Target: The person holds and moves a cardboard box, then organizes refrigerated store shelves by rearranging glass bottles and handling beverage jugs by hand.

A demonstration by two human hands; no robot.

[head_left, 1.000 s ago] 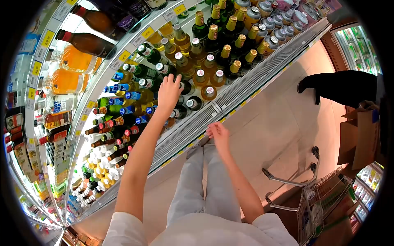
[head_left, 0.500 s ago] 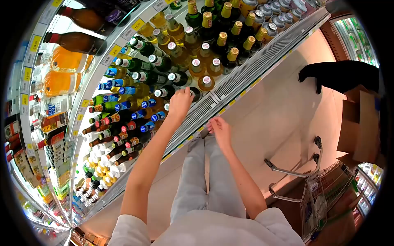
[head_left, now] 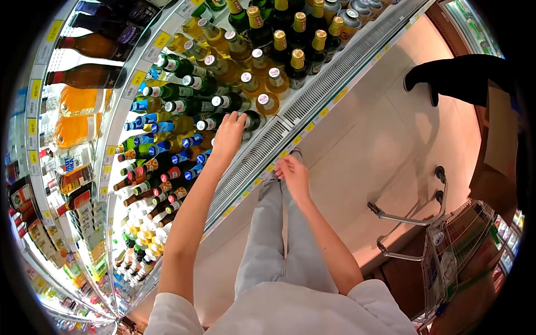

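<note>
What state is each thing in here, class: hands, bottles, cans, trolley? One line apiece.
Left hand: over bottle tops, grip unclear
Right hand: loosely curled, nothing visible in it
Green bottles: capped
Amber bottles: capped, upright
Gold-topped bottles: upright, tops covered
Cans: upright
Trolley: standing on the floor

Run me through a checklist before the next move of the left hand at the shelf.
1. Left hand at the white-capped green bottles: ok, fingers are among the front ones.
2. Firm grip on a bottle: cannot tell, the back of the hand hides the contact.
3. Room around that hand: not ok, bottles crowd close beside it.
4. Right hand free: ok, nothing visible in it; it hangs near the shelf's front edge.
5. Shopping cart away from both hands: ok, it stands apart on the right.
6. Person in black trousers out of reach: ok, apart from both hands.
</note>
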